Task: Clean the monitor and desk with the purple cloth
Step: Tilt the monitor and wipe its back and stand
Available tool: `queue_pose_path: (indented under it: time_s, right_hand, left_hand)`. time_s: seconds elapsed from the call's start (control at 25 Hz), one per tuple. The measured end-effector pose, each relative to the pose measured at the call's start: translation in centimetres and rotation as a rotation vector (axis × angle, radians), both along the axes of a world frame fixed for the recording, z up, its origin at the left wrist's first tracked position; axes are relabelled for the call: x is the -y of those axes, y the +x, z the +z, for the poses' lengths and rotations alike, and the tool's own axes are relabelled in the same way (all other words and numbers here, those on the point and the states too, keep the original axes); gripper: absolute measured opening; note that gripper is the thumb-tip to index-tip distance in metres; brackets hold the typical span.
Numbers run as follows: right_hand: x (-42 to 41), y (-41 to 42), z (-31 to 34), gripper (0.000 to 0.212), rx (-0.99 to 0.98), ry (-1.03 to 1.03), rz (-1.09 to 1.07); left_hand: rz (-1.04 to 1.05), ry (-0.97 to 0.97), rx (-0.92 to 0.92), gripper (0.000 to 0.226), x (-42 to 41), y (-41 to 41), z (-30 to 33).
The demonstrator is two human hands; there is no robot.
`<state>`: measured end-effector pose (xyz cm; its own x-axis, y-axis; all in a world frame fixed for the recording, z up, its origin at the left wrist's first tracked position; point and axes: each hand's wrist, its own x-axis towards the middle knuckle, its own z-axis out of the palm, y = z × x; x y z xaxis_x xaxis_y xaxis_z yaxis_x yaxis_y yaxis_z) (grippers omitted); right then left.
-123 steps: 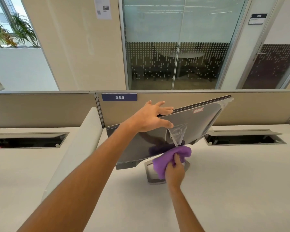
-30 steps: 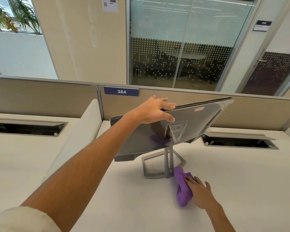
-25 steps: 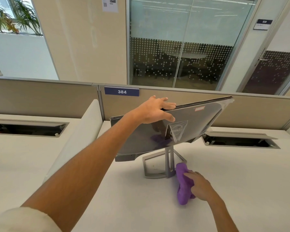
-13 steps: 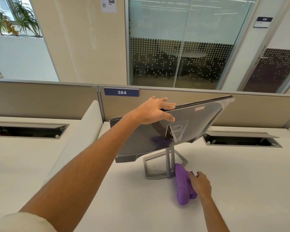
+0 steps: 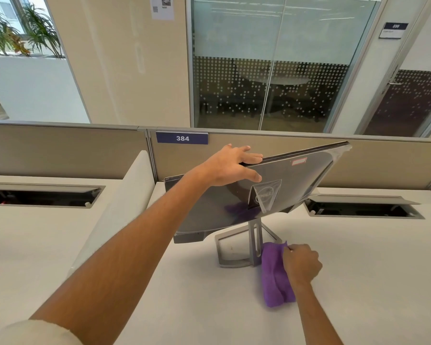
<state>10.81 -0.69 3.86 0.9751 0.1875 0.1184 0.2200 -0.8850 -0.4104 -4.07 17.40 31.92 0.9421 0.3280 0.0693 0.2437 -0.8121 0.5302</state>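
The monitor [image 5: 291, 185] stands on the white desk [image 5: 371, 282] with its grey back toward me, tilted so its right end is high. My left hand [image 5: 230, 166] grips its top edge, fingers over the rim and thumb on the back. A thin plastic film still clings to the back. The purple cloth [image 5: 274, 277] lies bunched on the desk just right of the grey monitor stand [image 5: 234, 250]. My right hand [image 5: 301, 263] holds the cloth against the desk, fingers curled into it. A purple reflection shows on the monitor's back.
Two open cable trays are cut into the desk, one at the left [image 5: 42, 195] and one at the right [image 5: 363, 207]. A white divider panel [image 5: 125, 207] runs toward me left of the monitor. Beige partitions with the blue sign 384 [image 5: 182, 138] close the back.
My right hand has come down from the monitor's back to the desk with the cloth and has slid it left against the stand. My left hand keeps its grip on the monitor.
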Motion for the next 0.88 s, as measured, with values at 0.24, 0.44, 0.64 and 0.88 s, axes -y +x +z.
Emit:
queue_pose_path:
  time_s: [0.24,0.44,0.64,0.88]
  right_hand:
    - [-3.6,-1.9,0.6,0.026,0.157,0.224,0.279]
    - [-6.7,-3.6,0.3,0.023,0.133,0.303,0.369]
    - [-6.9,-3.9,-0.9,0.025,0.121,0.342,0.391]
    - [-3.7,-3.3,-3.8,0.038,-0.023,-0.105,0.495]
  left_hand:
    - [-0.010,0.015,0.009,0.049,-0.3,0.2,-0.3]
    - [-0.019,0.009,0.009,0.049,-0.2,0.2,-0.2]
    - [-0.020,0.005,0.012,0.048,-0.3,0.2,-0.1]
    - [-0.020,0.001,0.013,0.048,-0.3,0.1,-0.1]
